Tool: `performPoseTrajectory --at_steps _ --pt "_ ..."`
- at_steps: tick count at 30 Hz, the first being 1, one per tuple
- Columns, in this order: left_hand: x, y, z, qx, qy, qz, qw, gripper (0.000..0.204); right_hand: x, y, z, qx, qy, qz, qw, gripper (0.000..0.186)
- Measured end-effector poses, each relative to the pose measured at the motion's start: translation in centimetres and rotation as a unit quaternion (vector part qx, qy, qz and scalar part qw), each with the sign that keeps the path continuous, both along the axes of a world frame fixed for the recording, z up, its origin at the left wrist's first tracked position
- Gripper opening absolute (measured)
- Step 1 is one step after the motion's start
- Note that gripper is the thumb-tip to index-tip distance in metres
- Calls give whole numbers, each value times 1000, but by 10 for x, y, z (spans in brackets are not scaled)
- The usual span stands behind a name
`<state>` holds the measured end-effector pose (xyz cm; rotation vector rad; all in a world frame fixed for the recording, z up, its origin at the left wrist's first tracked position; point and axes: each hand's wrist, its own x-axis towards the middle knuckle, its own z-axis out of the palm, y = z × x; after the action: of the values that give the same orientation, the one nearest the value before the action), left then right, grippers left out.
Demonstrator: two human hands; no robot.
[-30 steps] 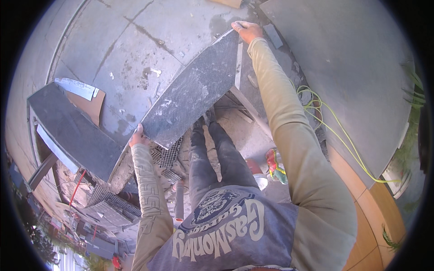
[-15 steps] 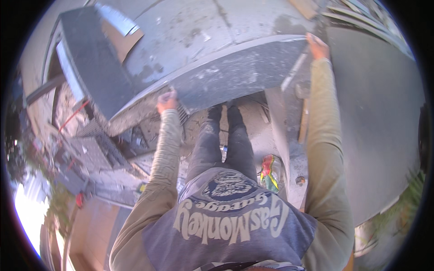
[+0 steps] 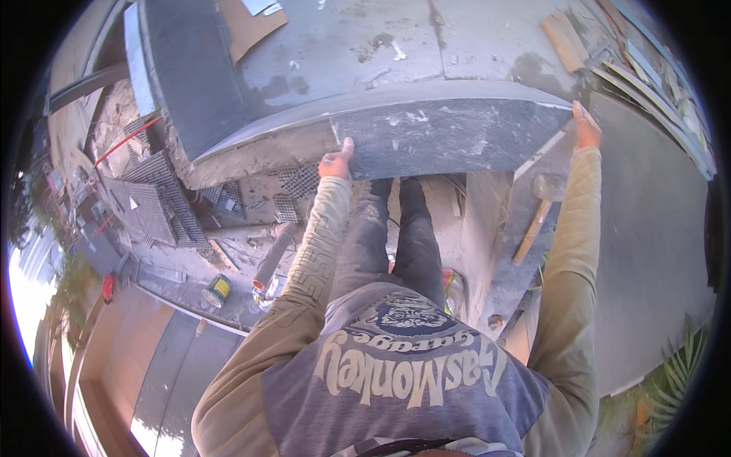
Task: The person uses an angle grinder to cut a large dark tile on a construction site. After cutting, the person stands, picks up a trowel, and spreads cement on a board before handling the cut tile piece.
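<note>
A long dark grey tile strip (image 3: pixel 449 135) with whitish smears stands along the front edge of a grey countertop (image 3: pixel 358 53). My left hand (image 3: pixel 336 162) is closed on the strip's left end, thumb pointing up along its side edge. At the far right end, my right hand (image 3: pixel 586 128) grips the upper corner, its fingers partly hidden behind it. Left of the strip, the counter's front shows rough bare mortar (image 3: pixel 259 156). A mallet (image 3: pixel 547 187) with a grey head and wooden handle lies below my right hand, beside my forearm.
Stacked textured tiles (image 3: pixel 148 202) and a pipe (image 3: pixel 274 257) lie at lower left, near a yellow-green bucket (image 3: pixel 217 291). Cardboard (image 3: pixel 251 27) rests on the counter; wooden offcuts (image 3: pixel 565 42) lie far right. A large grey slab surface (image 3: pixel 647 251) extends along the right.
The whole view has shifted, so the strip and both hands appear farther right and lower. Both hands keep their places at the strip's ends. The mallet's head shows more clearly.
</note>
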<state>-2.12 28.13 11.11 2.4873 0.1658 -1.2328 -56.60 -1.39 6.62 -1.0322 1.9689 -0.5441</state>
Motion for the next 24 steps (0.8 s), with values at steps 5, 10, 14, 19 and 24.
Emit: performPoseTrajectory --at_steps 5,10,14,19,24 --pt "1 11 -16 -19 -25 45 998 59 -24 1 -33 -13 116 116 986 60" --pt "-3 -7 13 -40 74 115 990 52 14 11 3 -27 37 -5 999 43" --pt "0 2 -1 -85 94 129 983 57 14 13 15 -33 32 5 999 44" --pt "-5 -2 3 -134 177 130 966 67 8 15 20 -21 -51 -18 998 46" --pt "2 5 -9 -127 232 130 956 77 10 22 51 31 -157 -23 987 48"
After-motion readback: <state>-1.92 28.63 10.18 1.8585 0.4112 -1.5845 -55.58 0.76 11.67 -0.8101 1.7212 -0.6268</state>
